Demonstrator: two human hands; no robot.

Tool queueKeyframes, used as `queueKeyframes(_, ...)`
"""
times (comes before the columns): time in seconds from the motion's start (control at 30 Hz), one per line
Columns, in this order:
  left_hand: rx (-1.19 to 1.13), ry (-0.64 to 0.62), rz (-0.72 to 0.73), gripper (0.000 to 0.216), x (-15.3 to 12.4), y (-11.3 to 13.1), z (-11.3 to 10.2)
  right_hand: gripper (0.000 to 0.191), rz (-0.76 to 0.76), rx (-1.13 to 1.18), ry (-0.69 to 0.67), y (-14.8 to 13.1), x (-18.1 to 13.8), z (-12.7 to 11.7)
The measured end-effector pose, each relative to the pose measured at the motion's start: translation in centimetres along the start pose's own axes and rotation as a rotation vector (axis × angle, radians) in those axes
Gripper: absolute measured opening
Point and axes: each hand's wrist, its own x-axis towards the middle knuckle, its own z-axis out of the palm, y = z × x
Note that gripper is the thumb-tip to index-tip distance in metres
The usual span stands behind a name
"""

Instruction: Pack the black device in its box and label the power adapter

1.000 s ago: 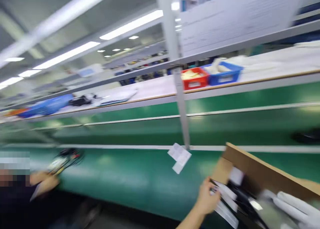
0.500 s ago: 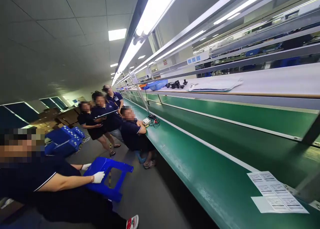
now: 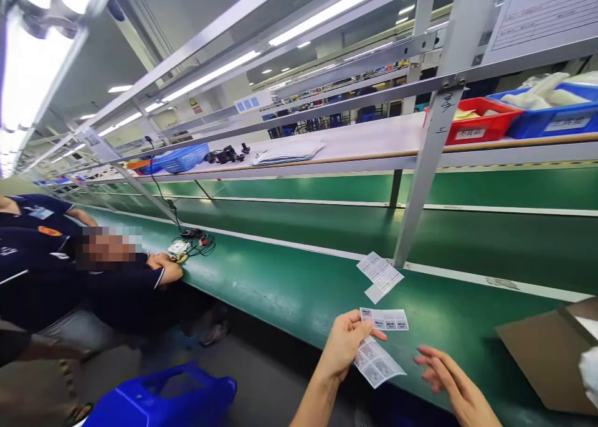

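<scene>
My left hand is closed on printed label sheets, over the front edge of the green workbench. One strip of labels sticks out above its fingers, and a larger label sheet hangs below them. To the right, my right hand is held with fingers apart and nothing in it. More printed label sheets lie on the bench beyond my left hand, by the foot of a metal post.
An open cardboard box stands at the right. A red bin and a blue bin sit on the upper shelf. At the left, a person leans on the bench near tangled cables. A blue stool is below.
My view has swung right, toward the bench. Both my hands have come into view, the left one holding label sheets. The person carrying the blue stool has left the picture.
</scene>
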Motion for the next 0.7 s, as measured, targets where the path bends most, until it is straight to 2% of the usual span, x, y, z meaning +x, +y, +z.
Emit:
queueKeyframes(0.07,0.008,-0.031,0.006,0.059,-0.7,0.4,0.4,0.078,-0.086,0.001,-0.058,-4.3,1.6,1.1)
queueKeyframes(0.13,0.016,-0.049,0.022,0.056,-1.4,0.8,0.4,0.065,-0.123,-0.032,-0.142,-7.9,2.2,1.9)
queueKeyframes(0.23,0.023,-0.033,0.05,0.054,-2.2,1.3,-0.2,0.058,-0.121,-0.074,-0.194,-11.0,2.1,2.4)
queueKeyframes(0.5,0.048,0.056,0.096,0.061,-3.7,1.7,-1.6,0.063,-0.058,-0.038,-0.28,-12.0,2.1,3.4)
queueKeyframes(0.7,0.089,0.049,0.077,0.065,-3.5,1.7,-1.9,0.06,-0.052,-0.043,-0.298,-12.8,1.9,4.0)
